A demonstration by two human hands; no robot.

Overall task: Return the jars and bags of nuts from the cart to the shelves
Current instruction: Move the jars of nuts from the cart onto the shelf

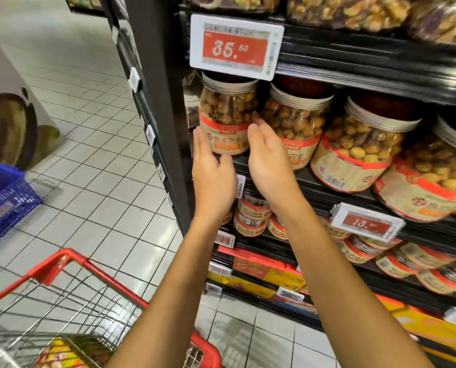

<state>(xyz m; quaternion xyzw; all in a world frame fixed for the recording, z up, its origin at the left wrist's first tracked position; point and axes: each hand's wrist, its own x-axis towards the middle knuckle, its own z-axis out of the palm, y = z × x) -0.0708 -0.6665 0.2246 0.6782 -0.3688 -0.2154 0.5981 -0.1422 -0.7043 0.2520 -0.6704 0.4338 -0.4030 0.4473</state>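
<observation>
Head view puts the jar (225, 120) of coated peanuts upright on the shelf (311, 192), directly under the big price tag (236, 46), at the end of its row. My left grip (213, 166) lies flat against the jar's left side, fingers straight, thumb near the label's lower edge. My right grip (266, 155) is flat on the other side, its fingertips slipped into the narrow gap to the neighbouring jar (298, 120). Neither grip closes round anything. I judge the two palms are pressing inward to steer the jar square, label forward, in line with the row. Room is tight: the tag hangs over the lid, and the black post (158, 102) stands just down and left of the tag. Small tins (250, 216) sit a shelf lower than the tag. Far below it is the cart (70, 264), where a yellow bag (62, 351) probably waits its turn. A blue basket (6, 197) rests on the floor, well left of the tag.
</observation>
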